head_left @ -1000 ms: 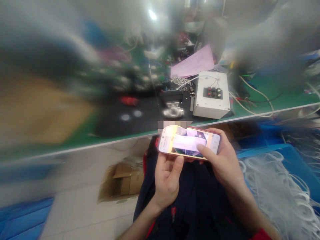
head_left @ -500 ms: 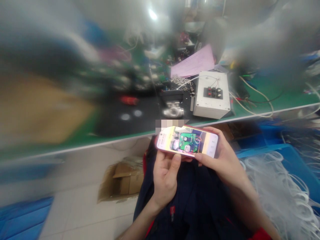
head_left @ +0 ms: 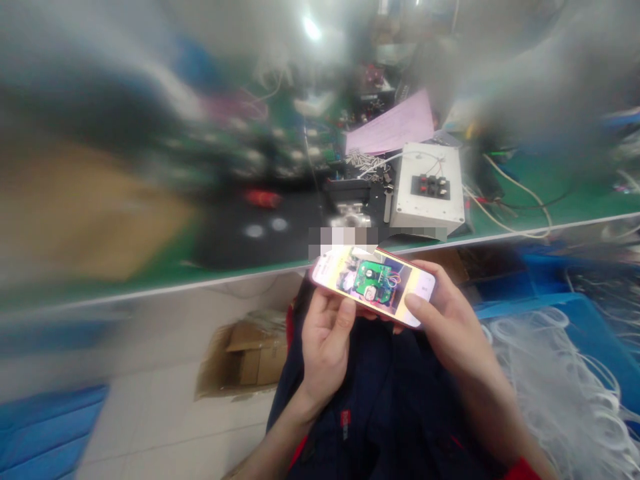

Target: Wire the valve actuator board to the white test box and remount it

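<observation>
A smartphone (head_left: 345, 277) in a red case lies sideways between my hands, above my lap and just in front of the bench edge. Its lit screen shows a picture of a green circuit board with wires. My left hand (head_left: 327, 340) closes round the phone's left lower side, thumb on the near edge. Around the right end is my right hand (head_left: 450, 320), its thumb over the screen. Beyond the phone, a metal valve body (head_left: 353, 215) rests on a black mat (head_left: 295, 247), partly covered by blurred-out squares.
A white box (head_left: 430, 170) with black-and-red terminals stands on the green bench, beside loose screws (head_left: 367, 161) and pink paper (head_left: 393, 127). A red-handled tool (head_left: 263, 198) lies on the mat. Below are a cardboard box (head_left: 250, 357) and a blue bin (head_left: 580, 310) with clear tubing.
The phone has tilted, its right end dropping toward me. My right thumb has moved from the phone's lower edge onto the right part of the screen. My left hand still holds the phone.
</observation>
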A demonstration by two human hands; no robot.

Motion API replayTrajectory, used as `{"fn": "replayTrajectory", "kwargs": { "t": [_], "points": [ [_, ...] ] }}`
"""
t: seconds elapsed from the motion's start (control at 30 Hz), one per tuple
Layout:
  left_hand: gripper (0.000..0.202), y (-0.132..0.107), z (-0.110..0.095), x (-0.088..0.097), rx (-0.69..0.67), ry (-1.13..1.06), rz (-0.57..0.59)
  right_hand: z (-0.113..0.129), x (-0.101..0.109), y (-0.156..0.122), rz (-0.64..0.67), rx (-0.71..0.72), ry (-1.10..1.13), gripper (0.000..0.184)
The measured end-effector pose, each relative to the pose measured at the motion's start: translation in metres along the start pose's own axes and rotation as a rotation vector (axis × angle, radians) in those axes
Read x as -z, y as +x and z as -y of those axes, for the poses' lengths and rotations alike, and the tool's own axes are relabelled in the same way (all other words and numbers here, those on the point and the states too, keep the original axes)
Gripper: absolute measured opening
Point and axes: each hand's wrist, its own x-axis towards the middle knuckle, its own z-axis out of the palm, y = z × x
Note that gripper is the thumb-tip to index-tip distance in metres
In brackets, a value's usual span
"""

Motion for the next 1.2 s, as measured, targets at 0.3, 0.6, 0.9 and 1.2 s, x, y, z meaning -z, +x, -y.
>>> {"fn": "replayTrajectory", "kwargs": {
  "t": [0.3,0.6,0.9,1.2],
  "points": [
    [0.033,0.027,-0.017,0.005,0.033,0.070,-0.030,-0.007,-0.011,-0.006,0.192,-0.091,0.146,0.036],
    [0.038,0.030,-0.020,0.002,0.049,0.109,-0.046,-0.010,-0.019,-0.012,0.204,-0.108,0.133,0.047],
    [0.044,0.028,-0.020,0.000,0.024,0.133,-0.073,-0.006,-0.023,-0.014,0.228,-0.115,0.123,0.042],
    [0.043,0.027,-0.020,-0.001,0.009,0.149,-0.083,-0.010,-0.020,-0.014,0.213,-0.110,0.124,0.044]
  ]
}}
